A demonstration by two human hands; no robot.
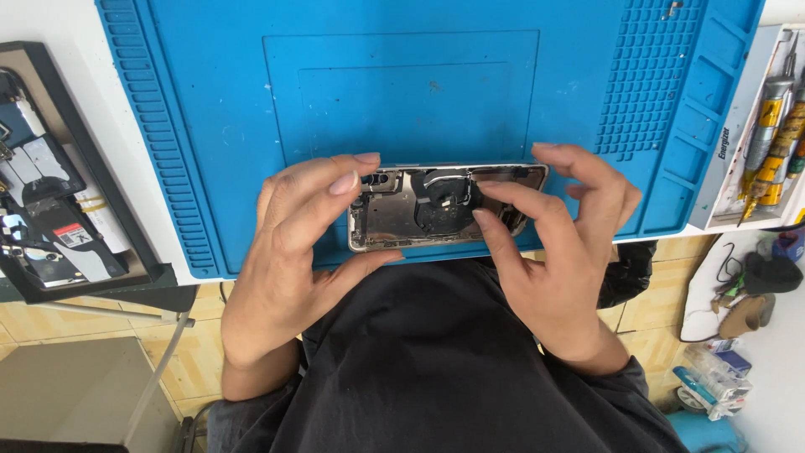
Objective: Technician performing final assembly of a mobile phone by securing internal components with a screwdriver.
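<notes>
1. At the near edge of the blue mat (210, 126) lies an opened phone shell (411, 214), long side toward the person, with its bare metal inside facing up. It rests on the mat and partly juts past the mat's near edge.
2. Left hand (285, 260) clamps the shell's left end: thumb under the near rim, fingers (344, 180) curled over the far rim, closed on the shell.
3. Right hand (562, 252) covers the right end of the shell. Its index and middle fingers press down on the inner parts beside the dark round coil (444, 210), and another fingertip hooks the far right corner. Whether it pinches a small part, I cannot tell.
4. Doing this well, as I judge it: keep the left grip firm and low so the shell does not rock, and work the right fingertips gently, since thin flex parts beside the coil likely tear with a sharp pull.
5. Edges: the shell sits close to the bench's near edge, over the lap, so a slip could drop it. Sliding it farther onto the mat seems safer.
6. Open room: beyond the shell the mat's flat middle is free, with ribbed strips left and small pockets (696, 109) right of it.
7. Left of the mat a black tray (59, 101) holds phone parts; right of it a white tray (738, 151) holds yellow-banded tools (776, 134). Both stand well apart from the shell.
</notes>
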